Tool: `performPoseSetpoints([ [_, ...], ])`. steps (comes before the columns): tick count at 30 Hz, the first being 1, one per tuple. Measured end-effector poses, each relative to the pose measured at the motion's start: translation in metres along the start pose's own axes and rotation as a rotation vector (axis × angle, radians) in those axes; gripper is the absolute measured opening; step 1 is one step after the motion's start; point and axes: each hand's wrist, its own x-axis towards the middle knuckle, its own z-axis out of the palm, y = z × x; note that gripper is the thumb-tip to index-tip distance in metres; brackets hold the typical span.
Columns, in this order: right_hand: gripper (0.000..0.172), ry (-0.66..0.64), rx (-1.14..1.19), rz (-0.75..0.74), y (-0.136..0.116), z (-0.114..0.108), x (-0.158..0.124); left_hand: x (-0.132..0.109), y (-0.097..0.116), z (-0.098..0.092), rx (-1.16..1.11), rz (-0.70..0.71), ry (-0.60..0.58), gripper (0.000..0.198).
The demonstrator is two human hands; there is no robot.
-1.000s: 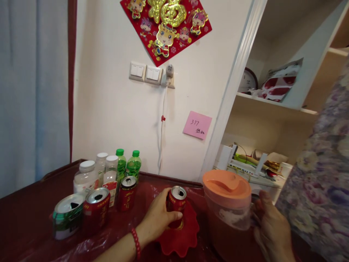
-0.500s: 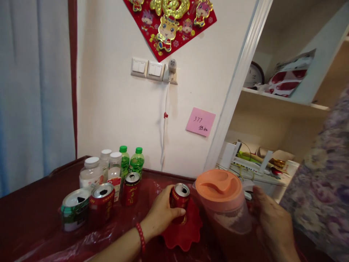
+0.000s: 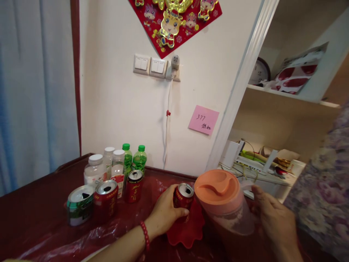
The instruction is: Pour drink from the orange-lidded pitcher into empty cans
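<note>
Red can [image 3: 184, 200]: upright over scalloped red dish [image 3: 185, 236]; left hand [image 3: 167, 211], grip wrapped around it.
Jug [image 3: 231, 220]: orange-lidded, tilted, just beside the can; right hand [image 3: 278, 220], grip closed on it.
Handling: can best braced, jug tilt best slow.
Edges: surface [image 3: 40, 203] ends near wall [image 3: 122, 116]; floral fabric [image 3: 324, 200] rightward; nearest standing can [image 3: 134, 188] apart from left hand.
</note>
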Motion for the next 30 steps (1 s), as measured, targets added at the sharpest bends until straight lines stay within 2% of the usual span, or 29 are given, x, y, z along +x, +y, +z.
performPoseSetpoints([
  [8,0.066,0.042,-0.141,-0.142,-0.016,0.001,-0.016,-0.001,0.000,0.000,0.002,0.002,0.002,0.064],
  [20,0.063,0.034,-0.239,-0.173,-0.024,0.000,-0.022,-0.001,-0.014,0.005,0.038,0.022,-0.005,0.065],
  [30,0.061,0.046,-0.300,-0.207,-0.022,-0.001,-0.021,-0.003,-0.009,0.005,0.060,-0.043,-0.022,0.069],
])
